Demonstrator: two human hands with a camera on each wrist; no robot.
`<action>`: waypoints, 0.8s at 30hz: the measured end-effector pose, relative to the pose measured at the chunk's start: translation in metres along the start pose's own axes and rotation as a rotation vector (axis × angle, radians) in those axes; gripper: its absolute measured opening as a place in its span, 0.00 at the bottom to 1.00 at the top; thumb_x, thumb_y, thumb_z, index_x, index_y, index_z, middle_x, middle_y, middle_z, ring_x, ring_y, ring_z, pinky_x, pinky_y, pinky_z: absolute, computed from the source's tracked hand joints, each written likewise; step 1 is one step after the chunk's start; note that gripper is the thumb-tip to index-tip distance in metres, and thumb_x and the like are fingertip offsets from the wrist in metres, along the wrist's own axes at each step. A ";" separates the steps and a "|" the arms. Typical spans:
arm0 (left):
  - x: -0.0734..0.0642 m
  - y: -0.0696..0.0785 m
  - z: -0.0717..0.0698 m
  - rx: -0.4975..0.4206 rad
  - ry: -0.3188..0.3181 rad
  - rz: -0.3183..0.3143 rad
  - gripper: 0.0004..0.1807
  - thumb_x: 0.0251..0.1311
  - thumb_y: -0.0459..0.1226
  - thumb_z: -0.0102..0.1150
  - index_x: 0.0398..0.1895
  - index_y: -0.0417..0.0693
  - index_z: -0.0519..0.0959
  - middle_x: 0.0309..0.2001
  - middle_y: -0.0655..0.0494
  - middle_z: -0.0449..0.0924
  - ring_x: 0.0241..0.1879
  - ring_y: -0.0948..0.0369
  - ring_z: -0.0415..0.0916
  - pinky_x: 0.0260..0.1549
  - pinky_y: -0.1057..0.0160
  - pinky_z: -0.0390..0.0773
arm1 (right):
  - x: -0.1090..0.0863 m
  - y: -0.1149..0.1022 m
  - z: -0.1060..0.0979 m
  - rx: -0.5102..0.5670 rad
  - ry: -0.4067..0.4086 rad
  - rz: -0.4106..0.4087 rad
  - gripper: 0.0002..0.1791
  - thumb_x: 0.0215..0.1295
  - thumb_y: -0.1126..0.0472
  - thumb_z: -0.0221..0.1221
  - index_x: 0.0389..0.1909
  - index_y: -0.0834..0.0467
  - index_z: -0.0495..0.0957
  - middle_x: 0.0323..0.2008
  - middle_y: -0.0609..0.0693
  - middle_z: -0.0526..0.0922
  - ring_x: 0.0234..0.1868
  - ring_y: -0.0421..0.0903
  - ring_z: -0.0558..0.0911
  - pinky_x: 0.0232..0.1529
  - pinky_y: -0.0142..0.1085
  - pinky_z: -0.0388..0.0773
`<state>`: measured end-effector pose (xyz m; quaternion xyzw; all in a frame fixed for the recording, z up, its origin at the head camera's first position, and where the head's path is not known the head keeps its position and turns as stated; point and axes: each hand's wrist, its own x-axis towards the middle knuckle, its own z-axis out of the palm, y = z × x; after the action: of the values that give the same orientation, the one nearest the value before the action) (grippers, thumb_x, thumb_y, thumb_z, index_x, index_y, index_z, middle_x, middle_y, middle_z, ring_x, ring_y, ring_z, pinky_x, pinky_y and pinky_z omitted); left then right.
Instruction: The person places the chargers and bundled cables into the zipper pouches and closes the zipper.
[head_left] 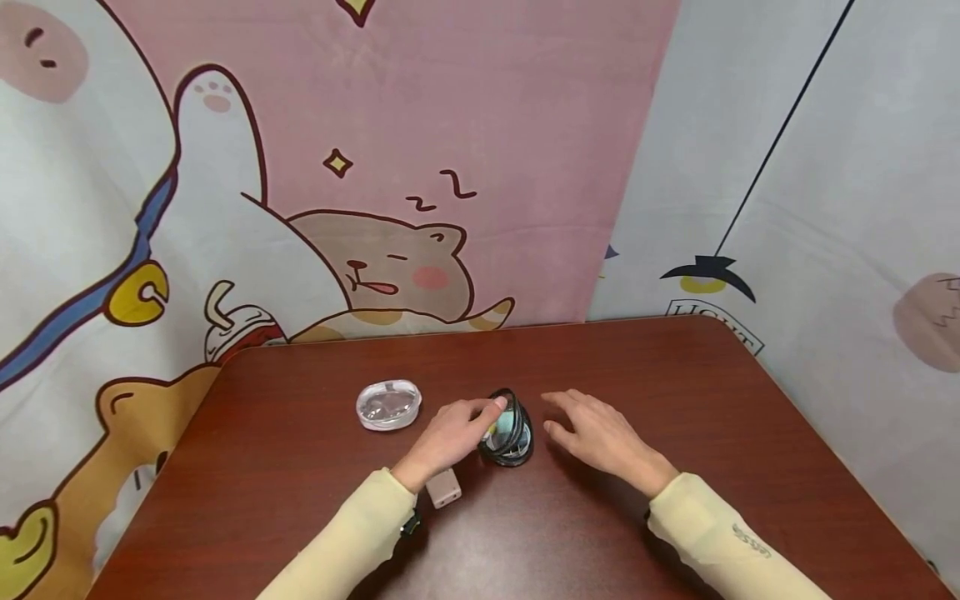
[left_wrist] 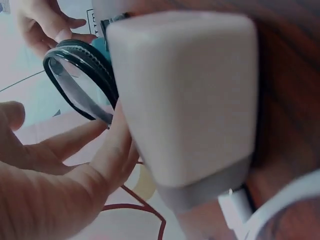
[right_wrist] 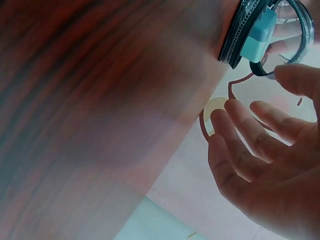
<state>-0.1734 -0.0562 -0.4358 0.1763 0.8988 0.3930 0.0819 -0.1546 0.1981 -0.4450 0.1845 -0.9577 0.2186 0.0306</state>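
Black-rimmed case (head_left: 517, 443) was on the table (head_left: 645, 367) between the left hand (head_left: 450, 433) and right hand (head_left: 600, 432) (head view). Left wrist view: extended left fingers (left_wrist: 72, 142) touched the case near a pale block (left_wrist: 185, 100). Right wrist view: right fingers (right_wrist: 251, 129), loosely extended, gripped nothing; a teal item (right_wrist: 259, 37) showed at the case.

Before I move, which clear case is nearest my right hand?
The black-rimmed case, between your left hand and right hand; the white-rimmed case lies farther left.

Pale backdrop (head_left: 825, 183): boxed "LIGHT", partly hidden. Pink backdrop (head_left: 525, 125): two "Z" signs (head_left: 457, 184). Right sleeve (head_left: 701, 517): dark lettering (head_left: 751, 540), illegible.
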 end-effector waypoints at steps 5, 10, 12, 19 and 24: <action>0.000 -0.005 -0.002 0.052 -0.034 0.061 0.25 0.78 0.50 0.47 0.65 0.45 0.81 0.62 0.48 0.81 0.65 0.51 0.75 0.64 0.48 0.72 | -0.002 0.001 -0.004 0.019 0.022 -0.008 0.23 0.72 0.53 0.63 0.64 0.58 0.79 0.59 0.55 0.82 0.59 0.56 0.82 0.53 0.57 0.80; 0.000 -0.014 -0.008 0.083 -0.070 0.142 0.22 0.73 0.38 0.57 0.67 0.43 0.78 0.65 0.42 0.76 0.64 0.47 0.75 0.63 0.45 0.73 | -0.003 -0.006 -0.005 0.051 0.058 -0.143 0.24 0.74 0.50 0.62 0.66 0.54 0.79 0.63 0.51 0.80 0.64 0.53 0.79 0.59 0.57 0.77; 0.000 -0.015 -0.010 0.097 -0.083 0.180 0.23 0.70 0.35 0.61 0.68 0.43 0.78 0.67 0.41 0.74 0.65 0.45 0.74 0.64 0.43 0.72 | -0.003 -0.010 -0.005 0.037 0.047 -0.216 0.25 0.75 0.47 0.61 0.68 0.52 0.78 0.68 0.51 0.77 0.67 0.53 0.77 0.61 0.59 0.75; 0.002 -0.019 -0.017 0.149 -0.087 0.291 0.23 0.69 0.31 0.60 0.67 0.43 0.78 0.74 0.43 0.66 0.72 0.44 0.66 0.68 0.40 0.66 | -0.003 -0.013 0.001 -0.133 -0.040 -0.286 0.27 0.79 0.38 0.49 0.65 0.50 0.81 0.70 0.50 0.76 0.70 0.60 0.73 0.60 0.62 0.74; 0.006 -0.024 -0.020 0.176 -0.146 0.367 0.23 0.72 0.31 0.57 0.70 0.43 0.76 0.78 0.45 0.60 0.76 0.43 0.59 0.72 0.42 0.62 | -0.001 -0.008 0.004 -0.168 -0.078 -0.238 0.30 0.81 0.38 0.44 0.64 0.52 0.83 0.68 0.51 0.78 0.70 0.62 0.73 0.61 0.63 0.72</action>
<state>-0.1906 -0.0822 -0.4402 0.3714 0.8742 0.3074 0.0583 -0.1508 0.1898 -0.4457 0.3018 -0.9445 0.1253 0.0345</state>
